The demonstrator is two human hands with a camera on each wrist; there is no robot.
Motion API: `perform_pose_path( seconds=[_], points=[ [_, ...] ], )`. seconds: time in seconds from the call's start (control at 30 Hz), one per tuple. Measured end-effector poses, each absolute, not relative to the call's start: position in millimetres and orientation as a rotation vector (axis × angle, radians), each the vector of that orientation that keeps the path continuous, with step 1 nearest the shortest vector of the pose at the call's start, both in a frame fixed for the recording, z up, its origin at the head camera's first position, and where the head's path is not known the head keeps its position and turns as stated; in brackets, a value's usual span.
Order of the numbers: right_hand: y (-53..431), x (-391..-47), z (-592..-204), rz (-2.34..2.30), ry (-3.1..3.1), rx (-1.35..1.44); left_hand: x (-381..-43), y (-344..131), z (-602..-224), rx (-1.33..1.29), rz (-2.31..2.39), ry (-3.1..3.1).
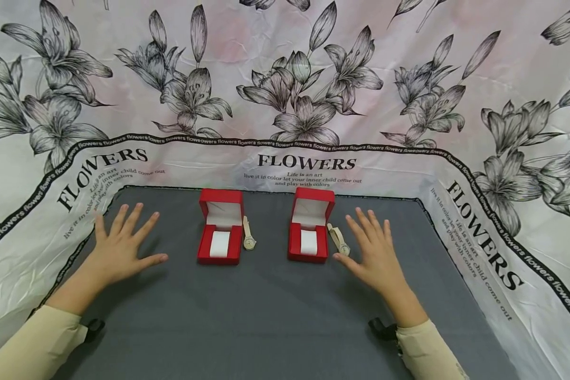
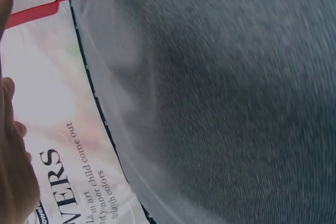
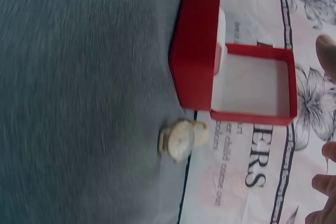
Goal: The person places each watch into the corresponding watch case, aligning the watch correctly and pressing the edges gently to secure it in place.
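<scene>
Two red watch boxes stand with raised lids and white cushions inside, a left box (image 1: pixel 205 245) and a right box (image 1: pixel 295 243). Along the right side of each lies a pale wristwatch: one watch (image 1: pixel 249 241) by the left box, another watch (image 1: pixel 340 244) by the right box. My left hand (image 1: pixel 120 253), fingers spread, is left of the left box and holds nothing. My right hand (image 1: pixel 377 258) is spread too, its thumb tip close to the right-hand watch. In the right wrist view that watch (image 3: pixel 180 140) shows its round face beside the box (image 3: pixel 197 45).
A grey cloth surface (image 1: pixel 247 327) lies under everything. Around it runs a white border (image 1: pixel 209 163) with black lettering, and a flower-printed sheet (image 1: pixel 247 47) rises behind. Black straps (image 1: pixel 383 330) are at both wrists, near the cream sleeves (image 1: pixel 429 351).
</scene>
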State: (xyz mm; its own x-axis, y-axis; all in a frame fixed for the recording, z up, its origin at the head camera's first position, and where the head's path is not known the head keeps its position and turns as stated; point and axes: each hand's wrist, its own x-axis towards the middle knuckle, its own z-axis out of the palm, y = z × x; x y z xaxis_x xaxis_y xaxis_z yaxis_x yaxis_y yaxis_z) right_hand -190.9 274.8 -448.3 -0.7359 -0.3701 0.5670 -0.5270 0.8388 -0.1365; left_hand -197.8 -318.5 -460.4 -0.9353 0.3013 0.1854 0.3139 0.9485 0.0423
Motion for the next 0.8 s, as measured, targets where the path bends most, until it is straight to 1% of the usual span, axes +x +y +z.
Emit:
perform_pose_path(
  seconds=[0.27, 0.5, 0.57, 0.8],
  points=[
    [248, -190, -454, 0.489, -2.51, 0.654, -198, -308, -457, -0.499, -0.391, -2.929],
    [228, -194, -452, 0.537, -2.502, 0.701, -202, -296, -452, -0.752, -0.553, -2.772],
    [223, -195, -451, 0.556, -2.498, 0.716, -202, -293, -452, -0.788, -0.589, -2.747],
    [208, -199, -458, 0.616, -2.489, 0.739, -203, -280, -454, -0.796, -0.649, -2.734]
  ],
)
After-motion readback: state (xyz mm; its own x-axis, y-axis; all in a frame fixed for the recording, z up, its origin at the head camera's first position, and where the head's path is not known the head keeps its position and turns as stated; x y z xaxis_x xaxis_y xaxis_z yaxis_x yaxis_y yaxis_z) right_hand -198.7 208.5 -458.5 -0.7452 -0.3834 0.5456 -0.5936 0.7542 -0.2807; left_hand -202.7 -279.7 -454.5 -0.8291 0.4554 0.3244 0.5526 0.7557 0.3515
